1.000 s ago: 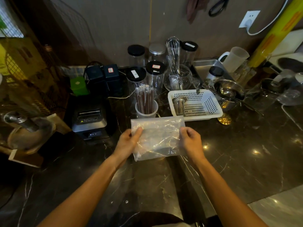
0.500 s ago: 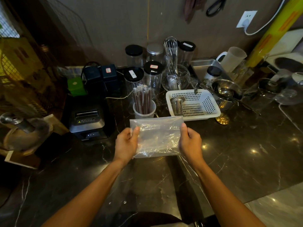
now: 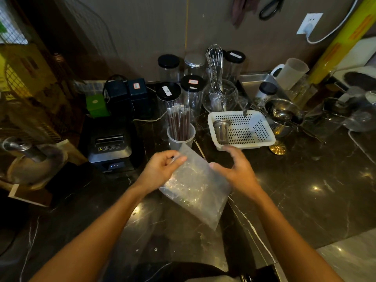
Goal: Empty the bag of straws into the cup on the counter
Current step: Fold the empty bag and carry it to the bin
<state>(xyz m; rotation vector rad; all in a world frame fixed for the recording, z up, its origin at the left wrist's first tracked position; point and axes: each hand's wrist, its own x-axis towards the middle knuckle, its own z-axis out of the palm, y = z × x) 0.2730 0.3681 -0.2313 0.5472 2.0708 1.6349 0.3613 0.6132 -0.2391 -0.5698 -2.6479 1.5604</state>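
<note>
My left hand (image 3: 160,169) has the top corner of the clear bag (image 3: 195,186) pinched between thumb and fingers. My right hand (image 3: 238,169) is spread open at the bag's right edge, maybe brushing it, not gripping. The bag hangs tilted over the counter (image 3: 305,190) and looks empty to me. The straws (image 3: 179,125) stand upright in the cup (image 3: 180,139), just behind the bag toward the counter's back edge. If I'm checking for stragglers, I'd hold it mouth-down over the cup and shake gently, not jerk it. It's dark glossy marble, dim room, a white basket (image 3: 242,129) right of the cup, a receipt printer (image 3: 110,147) left, jars (image 3: 192,92) along the wall.
</note>
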